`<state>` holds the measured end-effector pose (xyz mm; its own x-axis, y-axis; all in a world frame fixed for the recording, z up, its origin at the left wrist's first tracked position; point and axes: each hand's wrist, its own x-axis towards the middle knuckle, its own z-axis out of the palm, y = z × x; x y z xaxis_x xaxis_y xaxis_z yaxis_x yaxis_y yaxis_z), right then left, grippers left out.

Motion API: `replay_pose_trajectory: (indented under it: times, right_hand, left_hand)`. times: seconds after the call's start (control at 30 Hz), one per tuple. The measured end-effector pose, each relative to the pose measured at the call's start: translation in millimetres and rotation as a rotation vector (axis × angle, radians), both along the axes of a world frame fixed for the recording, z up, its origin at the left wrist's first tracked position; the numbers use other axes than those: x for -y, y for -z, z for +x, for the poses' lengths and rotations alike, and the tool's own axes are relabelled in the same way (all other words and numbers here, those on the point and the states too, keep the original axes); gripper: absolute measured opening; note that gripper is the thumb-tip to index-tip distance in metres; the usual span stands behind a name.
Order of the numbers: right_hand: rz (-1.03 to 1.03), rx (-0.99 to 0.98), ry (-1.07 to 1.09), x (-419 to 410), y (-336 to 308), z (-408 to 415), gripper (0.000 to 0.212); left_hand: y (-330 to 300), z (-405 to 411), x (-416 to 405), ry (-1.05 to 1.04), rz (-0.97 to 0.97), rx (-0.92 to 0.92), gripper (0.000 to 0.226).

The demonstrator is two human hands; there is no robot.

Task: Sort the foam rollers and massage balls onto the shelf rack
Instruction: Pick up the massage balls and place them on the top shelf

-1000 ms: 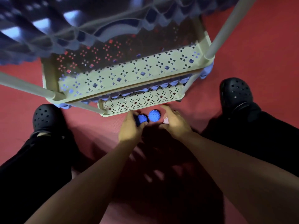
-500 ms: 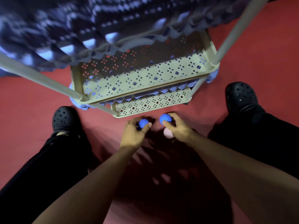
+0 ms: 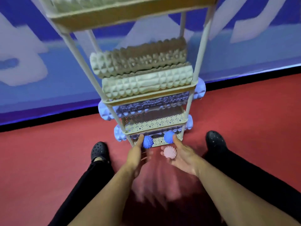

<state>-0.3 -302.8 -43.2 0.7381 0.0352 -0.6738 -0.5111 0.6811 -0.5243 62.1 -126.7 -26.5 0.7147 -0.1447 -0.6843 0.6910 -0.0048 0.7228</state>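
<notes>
A tall cream shelf rack (image 3: 197, 62) stands on the red floor (image 3: 48, 152), just before a blue wall. Its shelves are perforated trays between slim posts. One upper shelf carries two beige foam rollers (image 3: 146, 84) lying lengthwise, one behind the other. The shelves below hold blue foam rollers (image 3: 199, 90) — their ends jut past the posts on both sides. The lowest perforated tray (image 3: 158, 141) sits just above the floor — a person's two black clogs (image 3: 98, 150) rest on the floor on either side.
</notes>
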Motion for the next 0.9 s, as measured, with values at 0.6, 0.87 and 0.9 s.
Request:
replay_pose_trajectory:
  times: [0.6,0.87,0.9]
  right_hand:
    - [-0.086,0.744,-0.062,-22.1,-405.0,-62.6,0.032]
    - [-0.726,0.945,-0.062,-10.8,-517.3,-33.0,0.023]
    - [-0.882,0.956,-0.051,-6.9,-528.9,-23.4,0.023]
  left_hand:
    - [-372.8,-73.7,-39.5,-0.110,-0.597,0.553,0.030]
    - [-480.0,-43.8,-27.5,-0.022,-0.304,0.925,0.044]
    - [-490.5,-35.1,-25.9,-0.021,-0.238,0.986,0.044]
